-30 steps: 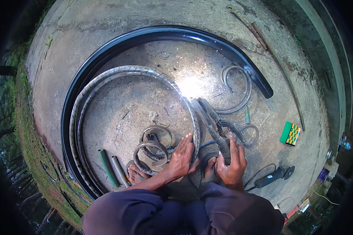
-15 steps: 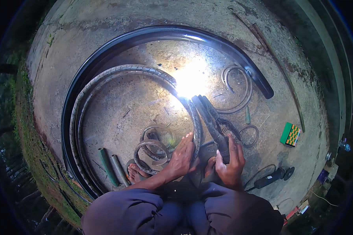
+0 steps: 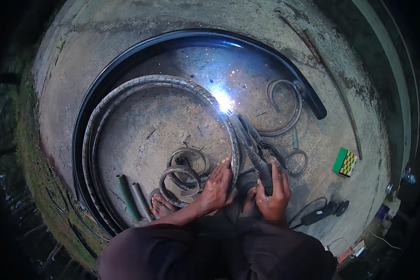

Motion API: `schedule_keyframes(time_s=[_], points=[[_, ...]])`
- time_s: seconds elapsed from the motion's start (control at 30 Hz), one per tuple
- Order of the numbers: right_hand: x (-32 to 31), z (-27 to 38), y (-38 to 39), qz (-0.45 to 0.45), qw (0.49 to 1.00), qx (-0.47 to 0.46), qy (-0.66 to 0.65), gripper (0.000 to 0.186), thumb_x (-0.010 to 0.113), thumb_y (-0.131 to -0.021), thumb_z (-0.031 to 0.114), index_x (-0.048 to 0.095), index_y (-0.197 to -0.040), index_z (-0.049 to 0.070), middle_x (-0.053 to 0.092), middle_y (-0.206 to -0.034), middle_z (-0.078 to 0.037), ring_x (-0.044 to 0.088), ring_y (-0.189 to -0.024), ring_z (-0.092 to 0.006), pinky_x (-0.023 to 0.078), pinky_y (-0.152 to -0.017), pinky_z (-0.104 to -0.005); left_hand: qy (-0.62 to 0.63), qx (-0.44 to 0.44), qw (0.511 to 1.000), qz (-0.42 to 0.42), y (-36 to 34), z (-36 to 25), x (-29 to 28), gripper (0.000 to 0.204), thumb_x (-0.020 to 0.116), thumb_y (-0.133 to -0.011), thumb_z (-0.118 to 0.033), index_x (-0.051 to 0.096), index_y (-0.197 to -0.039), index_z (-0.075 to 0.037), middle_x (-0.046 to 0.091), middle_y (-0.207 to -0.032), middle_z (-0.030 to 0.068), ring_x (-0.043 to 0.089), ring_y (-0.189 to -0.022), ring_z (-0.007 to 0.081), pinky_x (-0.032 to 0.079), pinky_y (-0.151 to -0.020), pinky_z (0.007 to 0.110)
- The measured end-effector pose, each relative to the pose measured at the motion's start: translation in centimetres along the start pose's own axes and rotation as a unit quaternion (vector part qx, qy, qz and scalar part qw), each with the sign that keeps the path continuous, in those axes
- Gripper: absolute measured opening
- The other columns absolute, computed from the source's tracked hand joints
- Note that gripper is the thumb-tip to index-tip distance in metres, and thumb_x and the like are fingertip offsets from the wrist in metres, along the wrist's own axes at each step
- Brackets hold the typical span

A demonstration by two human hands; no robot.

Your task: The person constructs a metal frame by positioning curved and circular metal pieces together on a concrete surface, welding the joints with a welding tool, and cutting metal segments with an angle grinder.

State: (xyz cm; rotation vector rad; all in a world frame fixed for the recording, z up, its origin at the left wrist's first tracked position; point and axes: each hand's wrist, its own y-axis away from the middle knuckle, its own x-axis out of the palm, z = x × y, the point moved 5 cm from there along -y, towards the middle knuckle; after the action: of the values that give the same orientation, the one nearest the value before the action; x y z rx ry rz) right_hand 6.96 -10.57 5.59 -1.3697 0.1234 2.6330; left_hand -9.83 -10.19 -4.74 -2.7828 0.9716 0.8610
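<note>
My right hand [image 3: 273, 200] is closed round the dark handle of a welding holder [image 3: 249, 144]. Bright arc light and sparks [image 3: 224, 101] flare at its tip, on the right side of a large grey ring with notch marks [image 3: 161, 80], hiding the contact point. My left hand [image 3: 214, 189] grips that ring lower down, fingers pressed together along its inner side. Left of this hand are smaller metal coils [image 3: 177, 177] and a bare foot [image 3: 162, 205]. A glossy black curved channel [image 3: 266, 51] runs around the ring.
Concrete floor [image 3: 65, 107] holds green [image 3: 128, 196] and grey pipes [image 3: 142, 201], thin coils [image 3: 294, 107], a long rod [image 3: 343, 98], a green checkered box [image 3: 344, 162] and an angle grinder [image 3: 324, 212]. Grass [image 3: 37, 177] borders it at left, with a concrete ledge [image 3: 396, 93] at right.
The glare at the holder's tip swelled half a second ago and is now smaller and bluer, with scattered sparks. Both hands have stayed nearly in place.
</note>
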Motion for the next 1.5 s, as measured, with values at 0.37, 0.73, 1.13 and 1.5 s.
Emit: schedule_keyframes(time_s=[0.37, 0.73, 1.13, 1.5], points=[[0.6, 0.1, 0.1, -0.003, 1.000, 0.004, -0.014, 0.059, 0.068, -0.075, -0.002, 0.056, -0.133, -0.006, 0.064, -0.110, -0.024, 0.064, -0.089, -0.0402, 0.053, -0.078, -0.0444, 0.035, -0.034, 0.999, 0.017, 0.2, 0.1, -0.3, 0.074, 0.073, -0.080, -0.022, 0.037, -0.131, 0.018, 0.032, -0.148, 0.0405, 0.034, -0.140, 0.0522, 0.028, -0.119, 0.053], [0.5, 0.1, 0.0, 0.002, 1.000, -0.001, -0.009, 0.061, 0.069, -0.076, -0.001, 0.055, -0.135, -0.005, 0.064, -0.112, -0.024, 0.065, -0.093, -0.0404, 0.054, -0.079, -0.0436, 0.026, -0.017, 0.999, 0.009, 0.2, 0.1, -0.1, 0.068, 0.075, -0.078, -0.022, 0.042, -0.125, 0.016, 0.032, -0.148, 0.0407, 0.035, -0.139, 0.0524, 0.029, -0.119, 0.053], [0.7, 0.0, 0.0, -0.008, 0.999, 0.020, -0.036, 0.061, 0.072, -0.075, 0.001, 0.056, -0.133, -0.005, 0.064, -0.103, -0.025, 0.065, -0.088, -0.0421, 0.052, -0.077, -0.0451, -0.003, -0.011, 1.000, 0.002, 0.2, 0.0, -0.3, 0.084, 0.072, -0.079, -0.020, 0.030, -0.141, 0.019, 0.037, -0.144, 0.0407, 0.038, -0.138, 0.0508, 0.031, -0.118, 0.050], [1.2, 0.0, -0.3, 0.006, 0.999, 0.014, -0.044, 0.062, 0.071, -0.074, 0.000, 0.055, -0.134, -0.005, 0.064, -0.104, -0.024, 0.065, -0.090, -0.0408, 0.053, -0.078, -0.0447, 0.015, -0.030, 0.999, 0.008, 0.3, -0.1, -0.5, 0.075, 0.073, -0.078, -0.019, 0.037, -0.133, 0.017, 0.036, -0.146, 0.0402, 0.037, -0.139, 0.0506, 0.030, -0.119, 0.050]])
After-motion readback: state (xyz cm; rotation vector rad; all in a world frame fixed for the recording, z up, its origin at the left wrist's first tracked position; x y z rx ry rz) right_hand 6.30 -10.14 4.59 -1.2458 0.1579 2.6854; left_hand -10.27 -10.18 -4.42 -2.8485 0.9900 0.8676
